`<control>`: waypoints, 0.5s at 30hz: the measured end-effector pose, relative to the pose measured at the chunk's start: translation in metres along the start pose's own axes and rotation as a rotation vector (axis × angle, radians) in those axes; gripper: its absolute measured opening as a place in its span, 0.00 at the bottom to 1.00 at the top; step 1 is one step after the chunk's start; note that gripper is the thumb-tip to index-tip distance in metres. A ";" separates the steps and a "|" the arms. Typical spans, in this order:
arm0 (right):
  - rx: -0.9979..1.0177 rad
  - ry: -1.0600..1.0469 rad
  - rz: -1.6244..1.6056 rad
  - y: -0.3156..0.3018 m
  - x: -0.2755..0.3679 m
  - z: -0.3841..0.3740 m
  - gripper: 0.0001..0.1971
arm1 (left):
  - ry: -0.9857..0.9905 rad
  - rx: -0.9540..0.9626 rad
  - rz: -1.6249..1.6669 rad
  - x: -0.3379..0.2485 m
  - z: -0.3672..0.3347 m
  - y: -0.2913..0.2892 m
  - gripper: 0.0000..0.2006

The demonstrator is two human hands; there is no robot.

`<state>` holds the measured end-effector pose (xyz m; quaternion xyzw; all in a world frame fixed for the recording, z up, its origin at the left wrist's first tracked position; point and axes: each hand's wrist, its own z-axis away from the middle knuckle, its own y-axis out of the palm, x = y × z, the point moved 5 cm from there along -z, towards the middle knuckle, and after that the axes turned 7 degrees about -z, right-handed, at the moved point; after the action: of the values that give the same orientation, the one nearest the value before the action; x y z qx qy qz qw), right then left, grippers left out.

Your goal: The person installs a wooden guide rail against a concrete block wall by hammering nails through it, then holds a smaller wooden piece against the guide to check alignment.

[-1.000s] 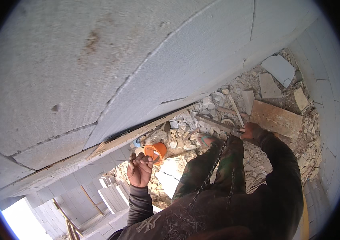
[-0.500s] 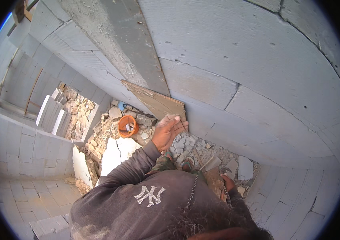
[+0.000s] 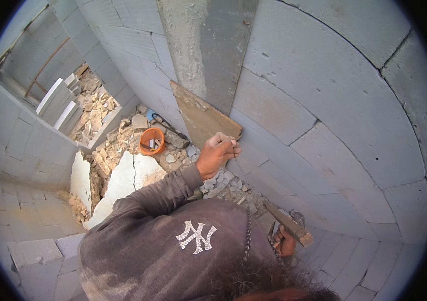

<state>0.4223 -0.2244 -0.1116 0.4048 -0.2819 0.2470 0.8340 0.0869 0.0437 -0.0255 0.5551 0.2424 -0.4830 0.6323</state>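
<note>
Left grip [image 3: 218, 153] pinched tight on a thin line [image 3: 239, 165], right by the wooden board's [image 3: 204, 116] lower end at the wall [image 3: 273, 103]. Right grip [image 3: 286, 243] curled round a short timber [image 3: 289, 222], fingers partly hidden.

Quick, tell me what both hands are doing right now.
Left hand: closed, fingertips pinched on what looks like a thin line, by the wooden board's end.
Right hand: closed, holding a wooden bar.

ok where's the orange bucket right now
The orange bucket is left of centre in the head view, on the rubble just beyond the cracked white slab and left of the left hand.
</note>
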 end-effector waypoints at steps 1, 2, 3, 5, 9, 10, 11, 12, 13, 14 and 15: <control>-0.027 -0.048 0.063 0.026 0.012 0.011 0.20 | 0.009 -0.004 0.003 0.000 0.003 -0.003 0.03; -0.063 -0.102 0.118 0.044 0.026 0.021 0.21 | 0.011 0.002 0.003 0.001 0.005 -0.004 0.03; -0.046 -0.154 0.179 0.060 0.041 0.027 0.22 | 0.017 0.000 0.003 0.000 0.008 -0.007 0.03; -0.011 -0.340 0.396 0.096 0.073 0.033 0.28 | 0.049 0.002 0.009 -0.005 0.015 -0.011 0.04; 0.103 -0.671 0.605 0.183 0.144 0.045 0.31 | 0.072 0.005 -0.016 -0.017 0.025 -0.010 0.04; 0.137 -0.718 0.599 0.210 0.157 0.048 0.30 | 0.090 0.008 -0.023 -0.021 0.027 -0.011 0.04; 0.177 -0.762 0.595 0.238 0.169 0.050 0.29 | 0.102 0.003 -0.025 -0.024 0.031 -0.013 0.05; 0.270 -0.771 0.500 0.280 0.180 0.058 0.19 | 0.114 -0.006 -0.027 -0.027 0.035 -0.016 0.05; 0.309 -0.792 0.481 0.306 0.204 0.047 0.17 | 0.099 0.012 -0.011 -0.027 0.041 -0.015 0.05; 0.335 -0.833 0.472 0.333 0.213 0.050 0.16 | 0.107 0.019 0.006 -0.035 0.044 -0.014 0.05; 0.360 -0.880 0.463 0.357 0.221 0.057 0.16 | 0.117 0.032 0.023 -0.043 0.047 -0.011 0.05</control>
<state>0.3371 -0.0335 0.2572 0.5341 -0.6404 0.2762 0.4778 0.0487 0.0156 0.0185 0.5953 0.2647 -0.4463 0.6135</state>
